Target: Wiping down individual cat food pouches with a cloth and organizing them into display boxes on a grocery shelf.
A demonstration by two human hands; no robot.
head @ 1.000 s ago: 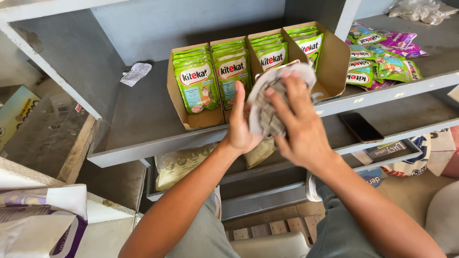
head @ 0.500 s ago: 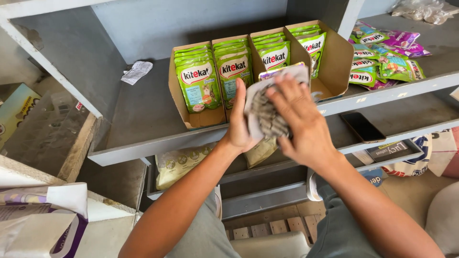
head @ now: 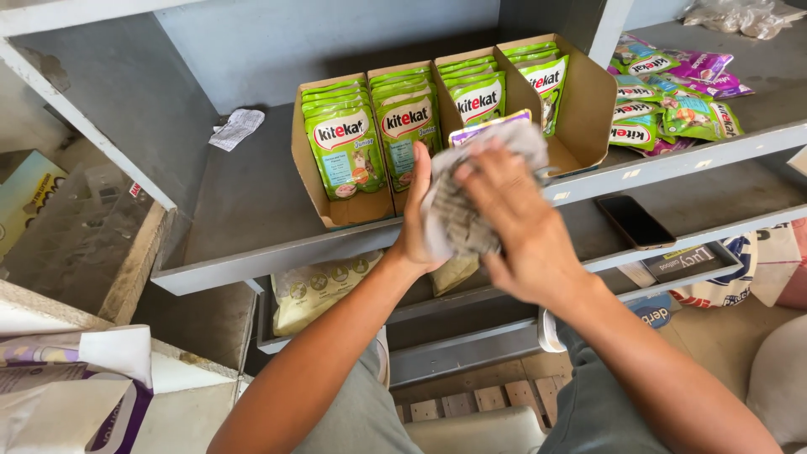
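In front of the shelf, my left hand (head: 416,220) grips a flat pouch from its left side. Only the pouch's purple top edge (head: 489,124) shows. My right hand (head: 514,231) presses a grey striped cloth (head: 458,220) flat against the pouch's face, and the cloth covers most of it. Just behind my hands stands an open cardboard display box (head: 588,101) on the grey shelf (head: 252,210). It holds rows of upright green pouches (head: 345,151).
Loose green and purple pouches (head: 672,101) lie on the shelf to the right. A black phone (head: 635,220) rests on the lower shelf, and a pale bag (head: 319,286) lies below. Crumpled paper (head: 237,128) sits at back left. A white and purple sack (head: 76,378) is at bottom left.
My right hand has slid the cloth down and across the pouch, and the pouch's purple top edge is now uncovered. My left hand has kept its grip.
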